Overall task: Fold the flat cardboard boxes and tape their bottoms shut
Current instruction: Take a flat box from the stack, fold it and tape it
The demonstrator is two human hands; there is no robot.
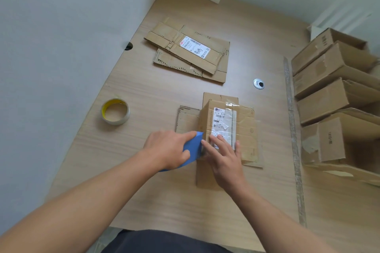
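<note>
On the desk (164,195), left grip (166,148) grasps one blue object (194,146); right grip (224,158), released, presses one box (244,125).

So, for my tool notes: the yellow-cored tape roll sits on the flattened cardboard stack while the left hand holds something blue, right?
No: the head view shows the yellow-cored tape roll on the wooden table, apart from the flattened cardboard stack; the rest is right.

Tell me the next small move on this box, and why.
Probably slide the blue tool across the top of the box: the left hand grips it at the box's edge, while the right hand presses flat on the labelled top.
</note>
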